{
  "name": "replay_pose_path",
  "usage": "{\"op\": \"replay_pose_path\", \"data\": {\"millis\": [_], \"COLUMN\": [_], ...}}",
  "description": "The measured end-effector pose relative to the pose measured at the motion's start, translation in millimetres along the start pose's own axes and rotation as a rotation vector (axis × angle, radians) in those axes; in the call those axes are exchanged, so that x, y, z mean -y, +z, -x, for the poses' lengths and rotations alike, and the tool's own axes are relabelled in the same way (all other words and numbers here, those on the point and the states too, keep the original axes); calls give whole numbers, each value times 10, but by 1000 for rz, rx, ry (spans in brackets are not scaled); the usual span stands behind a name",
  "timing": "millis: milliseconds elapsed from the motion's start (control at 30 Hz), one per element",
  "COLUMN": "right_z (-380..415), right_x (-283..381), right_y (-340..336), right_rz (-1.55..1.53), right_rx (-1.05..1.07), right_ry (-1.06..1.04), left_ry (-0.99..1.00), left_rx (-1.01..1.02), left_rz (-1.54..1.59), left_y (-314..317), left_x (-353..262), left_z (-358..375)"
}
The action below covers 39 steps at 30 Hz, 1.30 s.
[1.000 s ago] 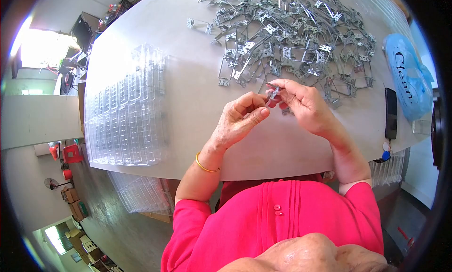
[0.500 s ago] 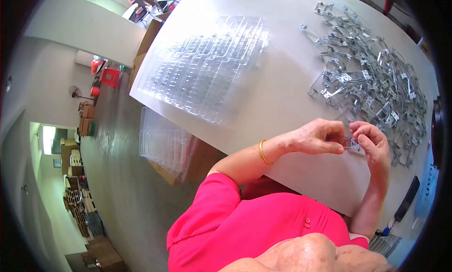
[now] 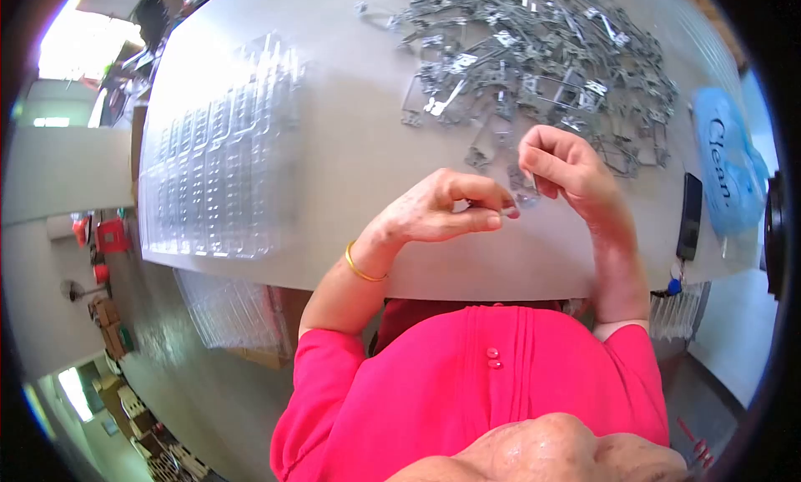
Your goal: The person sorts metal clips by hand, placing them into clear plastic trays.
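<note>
Grey metal brackets [image 3: 542,65], all thin rods and small plates, lie tangled across the tabletop [image 3: 350,148], their far edge cut off. The left hand [image 3: 446,206] and right hand [image 3: 567,169] are curled, blurred; I can't tell whether either grips anything. Ribbed, clear plastic trays [image 3: 221,161] catch glare.

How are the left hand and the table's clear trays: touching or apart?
Apart: the head view shows tabletop between the left hand and the clear trays.

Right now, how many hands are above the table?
2: the left hand, and the right hand beside it, both at the near side of the metal parts. None seems hidden.
</note>
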State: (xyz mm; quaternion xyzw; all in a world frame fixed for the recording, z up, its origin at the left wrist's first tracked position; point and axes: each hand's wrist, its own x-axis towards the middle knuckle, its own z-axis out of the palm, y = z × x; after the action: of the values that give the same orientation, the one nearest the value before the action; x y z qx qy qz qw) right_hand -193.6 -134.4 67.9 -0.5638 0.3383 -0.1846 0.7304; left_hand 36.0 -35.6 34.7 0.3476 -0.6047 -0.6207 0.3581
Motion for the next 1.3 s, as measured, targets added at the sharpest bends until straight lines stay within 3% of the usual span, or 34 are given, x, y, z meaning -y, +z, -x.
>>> {"op": "replay_pose_path", "data": {"millis": [67,200,267,400,500,567,633,833,933,967,1033,1167,1300], "right_z": [-42,-53,-35,-112,-105,-84,-76,-64,-99,-99,-90,-108,-90], "right_x": [-54,-66,-82,-174,-153,-183,-200,-301,-340,-301,-226,-216,-293], "right_y": [-21,48,41,-10,35,35,87,194,190,191,216,234,235], "right_rz": [-74,-87,-242,-334,-350,-358,-178,-36,397,396,751,825,671], "right_rx": [-5,-80,40,-6,-209,-189,-257,-226,-341,-334,-378,-365,-422], "right_ry": [-60,-119,-2,30,-199,-277,-484,-659,-934,-942,-1055,-1099,-1081], "left_ry": [-75,22,53,85,52,3,21,49,42,39,36,27,25], "left_rx": [-135,-119,-64,17,-75,-167,-277,-280,-280,-294,-285,-230,-230], "left_rz": [331,367,361,434,521,581,700,696,682,676,615,515,565], "left_y": [63,8,-7,35,17,12,1,-23,10,12,22,12,6], "left_x": [9,59,55,100,118,131,150,166,163,149,181,234,225], "left_z": [11,8,12,9,-3,-10,-36,-48,-41,-47,-46,-28,-22]}}
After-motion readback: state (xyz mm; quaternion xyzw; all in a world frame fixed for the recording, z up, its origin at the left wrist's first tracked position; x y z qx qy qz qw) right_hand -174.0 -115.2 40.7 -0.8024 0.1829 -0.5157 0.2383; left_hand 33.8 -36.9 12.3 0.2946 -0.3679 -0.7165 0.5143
